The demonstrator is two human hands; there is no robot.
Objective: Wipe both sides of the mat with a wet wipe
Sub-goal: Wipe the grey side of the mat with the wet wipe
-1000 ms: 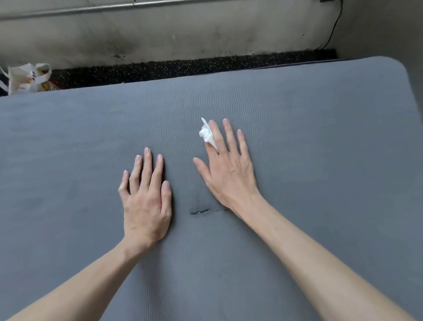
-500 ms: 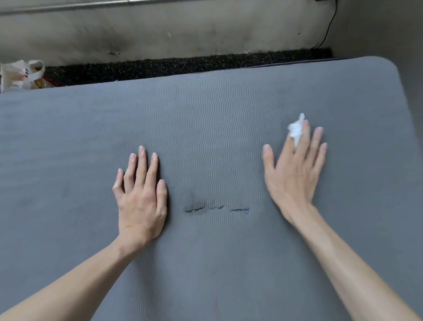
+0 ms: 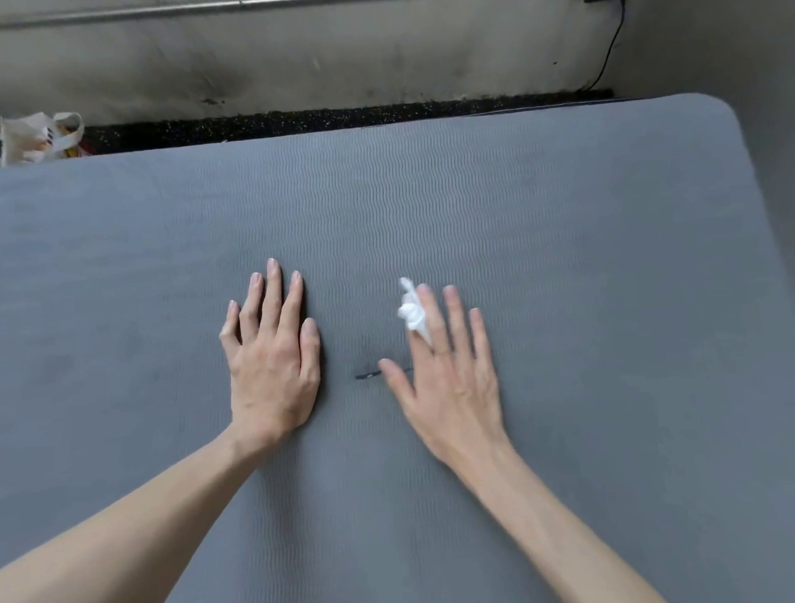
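Note:
A grey ribbed mat [image 3: 566, 248] lies flat and fills most of the view. My left hand [image 3: 273, 366] rests flat on it near the middle, fingers straight. Just to its right, my right hand [image 3: 449, 381] lies flat on the mat with straight fingers and presses a crumpled white wet wipe [image 3: 412, 314] against the surface. The wipe pokes out beside the index finger; the rest of it is hidden under the hand. A short dark cut in the mat [image 3: 367, 375] shows between the two hands, partly covered by the right thumb.
Beyond the mat's far edge runs a strip of dark speckled floor [image 3: 333, 119] and a stained grey wall. A white bag [image 3: 28, 137] sits at the far left. A black cable [image 3: 608, 59] hangs down the wall at the far right corner.
My right hand swept with the wipe out to the right, then back left to just beside the left hand, covering most of the dark cuts. The left hand stayed put.

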